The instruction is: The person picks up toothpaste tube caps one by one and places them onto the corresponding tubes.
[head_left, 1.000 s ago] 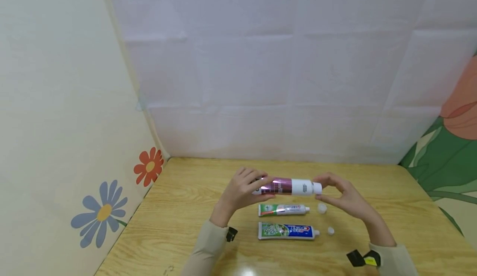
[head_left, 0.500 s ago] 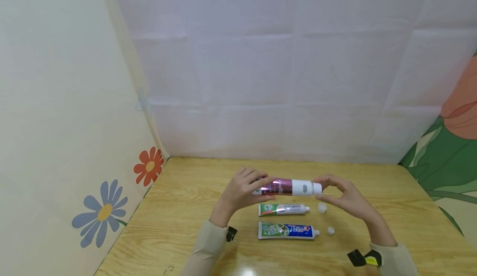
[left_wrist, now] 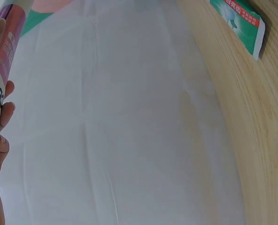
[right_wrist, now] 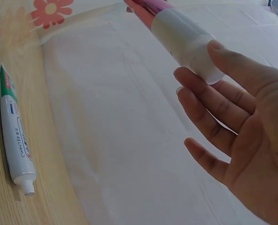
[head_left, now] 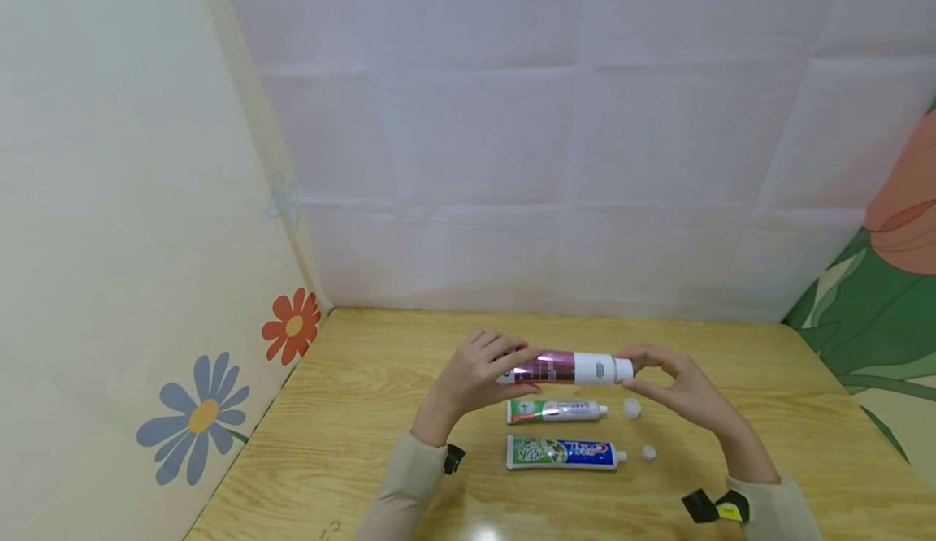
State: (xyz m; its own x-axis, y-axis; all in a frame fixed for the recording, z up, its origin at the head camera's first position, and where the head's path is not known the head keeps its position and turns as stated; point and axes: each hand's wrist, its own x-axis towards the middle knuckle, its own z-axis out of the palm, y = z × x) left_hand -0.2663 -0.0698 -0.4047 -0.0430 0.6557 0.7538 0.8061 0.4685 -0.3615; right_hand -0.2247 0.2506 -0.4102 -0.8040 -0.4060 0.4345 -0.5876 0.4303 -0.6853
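Observation:
My left hand [head_left: 474,372] grips the back part of a purple and white toothpaste tube [head_left: 588,368], held level above the table. At the tube's right end, my right hand [head_left: 683,388] pinches the white cap [head_left: 624,370] between thumb and fingers. In the right wrist view the thumb and index finger touch the cap [right_wrist: 205,65], while the other fingers are spread. The left wrist view catches only part of the left hand [left_wrist: 4,112] around the tube. Whether the cap is still threaded on cannot be told.
Below the held tube lie a green and white toothpaste tube [head_left: 557,412] and a green and blue one [head_left: 563,452], both uncapped. Beside their nozzles rest a larger white cap [head_left: 632,408] and a smaller one [head_left: 649,452]. A white sheet [head_left: 512,159] hangs behind the wooden table [head_left: 366,378].
Both hands stay almost in place. The tube's capped end has shifted very slightly to the right, with the right-hand fingers still on the cap.

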